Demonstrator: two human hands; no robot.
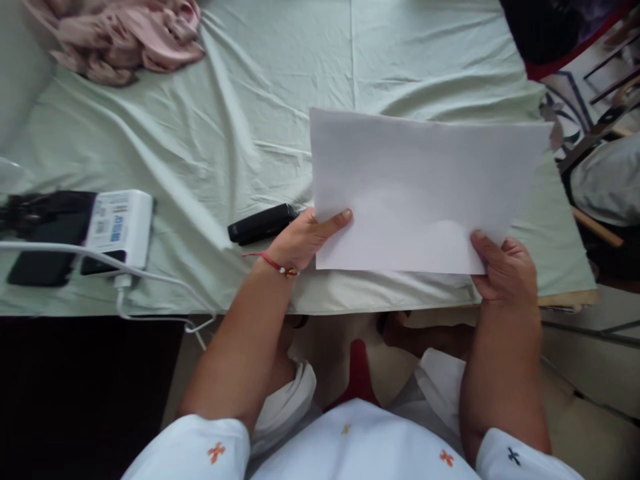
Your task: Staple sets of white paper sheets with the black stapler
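Over green sheet (225, 120), left hand (300, 240), right hand (505, 273), pinching paper (420, 187)

Matt white paper sheet (420, 193), creased pale-green cloth bedsheet (240, 113), glossy white plastic charger (120, 227), matt black plastic stapler (263, 223).

I see one sheet of paper (420, 190), plain white and blank on the side facing me, with no print or marks that I can make out. It is flat and uncreased, lying landscape, slightly tilted so its right end sits a little lower. It is held just above the near edge of the bed, pinched at its two lower corners. Its top left corner looks crisp and square.
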